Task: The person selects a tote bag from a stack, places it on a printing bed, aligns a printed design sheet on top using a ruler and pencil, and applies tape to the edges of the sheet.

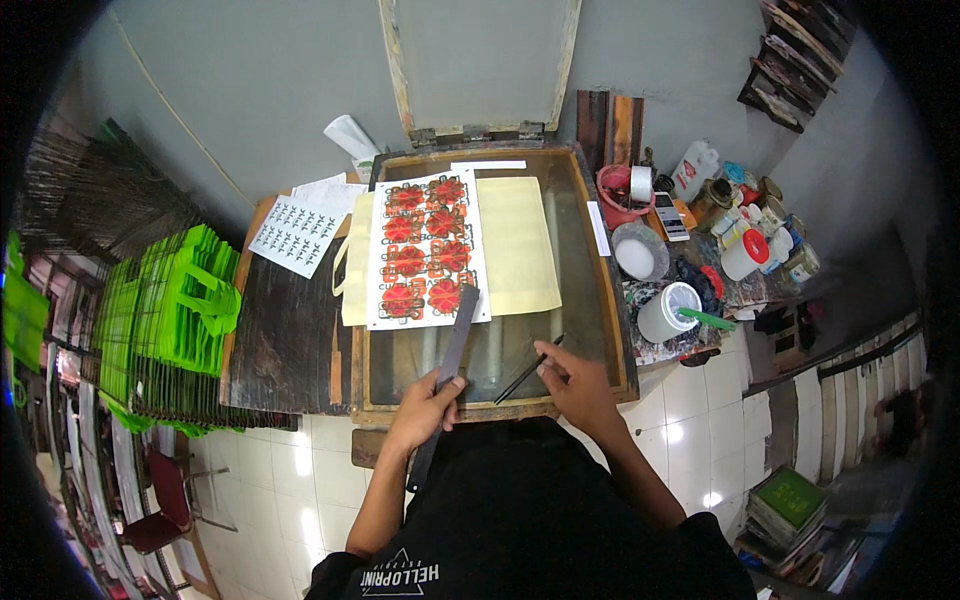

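Nearest the head camera we see the black shirt [530,520]. The left hand [425,408] grips a long grey straightedge [459,340]; the right hand [577,388] pinches a thin black stick [527,371]. The printed sheet [425,245] lies ahead, long axis pointing away from us, left hand nearer.

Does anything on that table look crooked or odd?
Slightly: the white rectangular sheet with red flower designs lies askew on the wooden-framed, see-through tabletop, and the pale yellow cloth bag beneath it pokes a handle past the tabletop's left edge.
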The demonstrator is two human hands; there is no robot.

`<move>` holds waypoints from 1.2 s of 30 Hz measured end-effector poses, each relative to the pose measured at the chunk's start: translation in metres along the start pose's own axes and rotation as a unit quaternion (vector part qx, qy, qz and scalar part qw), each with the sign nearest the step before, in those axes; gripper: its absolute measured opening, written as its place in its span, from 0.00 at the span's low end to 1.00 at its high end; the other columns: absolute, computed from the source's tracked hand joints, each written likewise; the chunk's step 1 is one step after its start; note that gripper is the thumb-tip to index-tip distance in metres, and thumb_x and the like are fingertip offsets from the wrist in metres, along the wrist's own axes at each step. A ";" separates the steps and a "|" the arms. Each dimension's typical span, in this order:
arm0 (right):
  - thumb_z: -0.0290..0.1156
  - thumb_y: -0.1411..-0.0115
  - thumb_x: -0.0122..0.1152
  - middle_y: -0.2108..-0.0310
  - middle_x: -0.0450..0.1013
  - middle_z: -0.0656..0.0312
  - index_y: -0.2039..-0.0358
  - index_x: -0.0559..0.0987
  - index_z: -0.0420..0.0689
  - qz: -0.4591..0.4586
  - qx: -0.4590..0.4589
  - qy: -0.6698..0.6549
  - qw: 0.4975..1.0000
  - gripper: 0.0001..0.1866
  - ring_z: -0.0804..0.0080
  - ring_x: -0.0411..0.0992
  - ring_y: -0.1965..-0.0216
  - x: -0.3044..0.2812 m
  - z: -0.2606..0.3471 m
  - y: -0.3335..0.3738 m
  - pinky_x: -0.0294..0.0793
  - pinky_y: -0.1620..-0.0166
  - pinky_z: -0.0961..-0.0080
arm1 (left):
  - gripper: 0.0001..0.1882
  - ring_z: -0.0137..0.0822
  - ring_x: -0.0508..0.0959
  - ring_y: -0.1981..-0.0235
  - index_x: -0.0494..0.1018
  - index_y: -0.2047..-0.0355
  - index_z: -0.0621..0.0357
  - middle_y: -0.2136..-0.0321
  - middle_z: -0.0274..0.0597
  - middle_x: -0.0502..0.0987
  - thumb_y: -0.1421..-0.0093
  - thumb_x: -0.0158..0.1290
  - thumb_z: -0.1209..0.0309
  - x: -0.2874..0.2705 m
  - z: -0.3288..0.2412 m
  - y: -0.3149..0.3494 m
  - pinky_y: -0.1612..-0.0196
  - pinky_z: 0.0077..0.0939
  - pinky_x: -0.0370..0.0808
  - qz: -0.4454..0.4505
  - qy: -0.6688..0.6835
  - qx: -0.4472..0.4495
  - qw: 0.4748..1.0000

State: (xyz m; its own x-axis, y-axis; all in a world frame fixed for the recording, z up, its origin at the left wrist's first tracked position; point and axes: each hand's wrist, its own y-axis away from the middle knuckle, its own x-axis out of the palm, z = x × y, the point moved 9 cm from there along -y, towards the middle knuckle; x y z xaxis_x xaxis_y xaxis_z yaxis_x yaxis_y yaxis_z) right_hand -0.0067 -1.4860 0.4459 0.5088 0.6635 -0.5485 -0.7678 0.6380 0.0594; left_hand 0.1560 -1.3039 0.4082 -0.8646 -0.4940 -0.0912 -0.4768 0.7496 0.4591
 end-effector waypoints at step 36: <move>0.20 0.34 0.60 0.58 0.79 0.57 0.49 0.81 0.34 -0.077 0.038 -0.288 0.954 0.13 0.72 0.80 0.58 0.044 -0.017 0.080 0.78 0.54 0.78 | 0.12 0.30 0.77 0.81 0.67 0.49 0.62 0.73 0.45 0.81 0.31 0.50 0.72 -0.044 0.062 0.101 0.76 0.22 0.74 -0.007 0.211 0.044 0.977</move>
State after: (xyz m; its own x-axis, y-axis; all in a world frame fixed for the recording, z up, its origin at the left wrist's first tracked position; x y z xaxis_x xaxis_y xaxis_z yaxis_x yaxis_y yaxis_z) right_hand -0.0525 -1.4128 0.4121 0.7592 0.6508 -0.0086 -0.6478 0.7568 0.0876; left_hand 0.1364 -1.1792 0.4040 -0.7252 -0.6274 0.2838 -0.5150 0.7677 0.3812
